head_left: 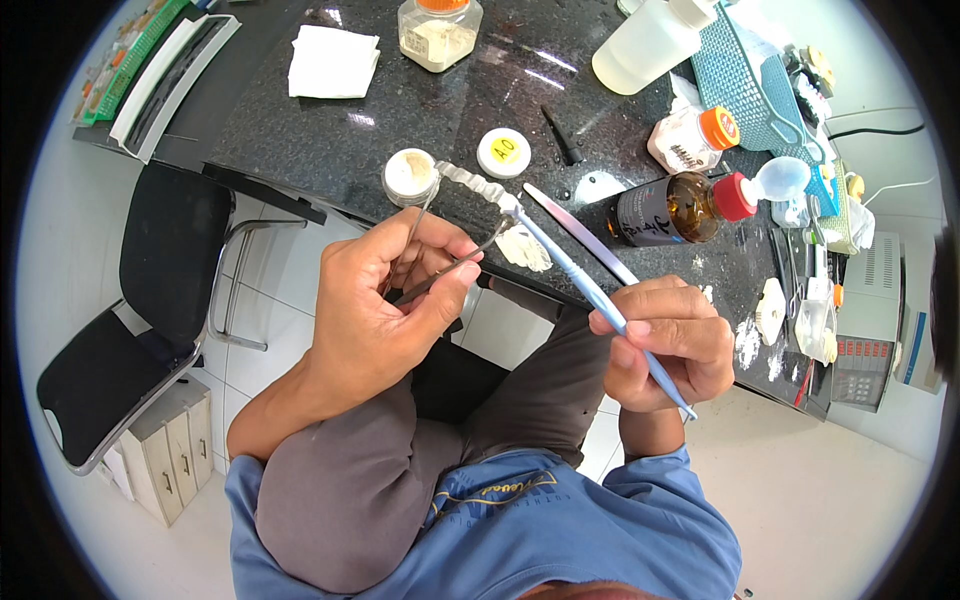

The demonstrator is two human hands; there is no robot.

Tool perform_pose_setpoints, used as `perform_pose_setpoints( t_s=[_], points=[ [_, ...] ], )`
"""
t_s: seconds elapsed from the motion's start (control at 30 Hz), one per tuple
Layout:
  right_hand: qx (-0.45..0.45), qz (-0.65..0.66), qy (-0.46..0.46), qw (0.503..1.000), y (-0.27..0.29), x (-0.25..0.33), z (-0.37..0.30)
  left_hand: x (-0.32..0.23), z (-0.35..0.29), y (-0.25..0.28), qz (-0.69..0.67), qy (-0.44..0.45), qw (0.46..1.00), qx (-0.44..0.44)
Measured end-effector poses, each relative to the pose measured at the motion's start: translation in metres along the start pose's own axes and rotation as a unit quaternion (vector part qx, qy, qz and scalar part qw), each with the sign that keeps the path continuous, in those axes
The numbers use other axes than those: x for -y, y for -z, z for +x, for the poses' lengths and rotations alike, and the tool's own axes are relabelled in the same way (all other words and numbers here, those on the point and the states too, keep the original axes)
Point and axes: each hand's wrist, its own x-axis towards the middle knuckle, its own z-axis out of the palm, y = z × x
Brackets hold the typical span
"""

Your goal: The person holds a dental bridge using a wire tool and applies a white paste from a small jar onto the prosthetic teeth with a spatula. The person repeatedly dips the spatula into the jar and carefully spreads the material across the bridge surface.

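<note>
The left hand grips metal tweezers holding a row of white teeth; the right hand touches it with a blue-handled brush above the dark worktop.

One head-worn fisheye view looks steeply down, close over lap and dark countertop.

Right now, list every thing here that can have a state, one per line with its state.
left hand: closed on metal forceps, which clamp a white dental bridge
right hand: fingers pinching a thin blue brush, tip on the bridge
small white jar: open, powder inside
yellow-topped lid: lying flat on the counter
brown bottle: on its side, red cap on
orange-capped jar: capped, tilted
</note>
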Motion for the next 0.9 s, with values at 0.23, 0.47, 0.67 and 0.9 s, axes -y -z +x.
perform_pose_setpoints(
  t_s=[0.23,0.47,0.67,0.9],
  points=[
    [0.006,0.005,0.005,1.000,0.002,-0.001,0.000,0.001,0.000,0.000,-0.002,-0.008,1.000,0.000],
    [0.005,-0.010,-0.001,1.000,0.001,0.000,0.001,0.001,-0.001,0.000,-0.001,-0.010,1.000,-0.003],
    [-0.004,0.005,0.009,1.000,0.000,-0.001,0.001,0.001,0.000,0.000,0.002,-0.007,1.000,-0.003],
    [-0.028,-0.014,-0.048,0.998,0.014,0.006,-0.008,0.001,-0.001,0.000,-0.006,-0.001,1.000,-0.002]
  ],
)
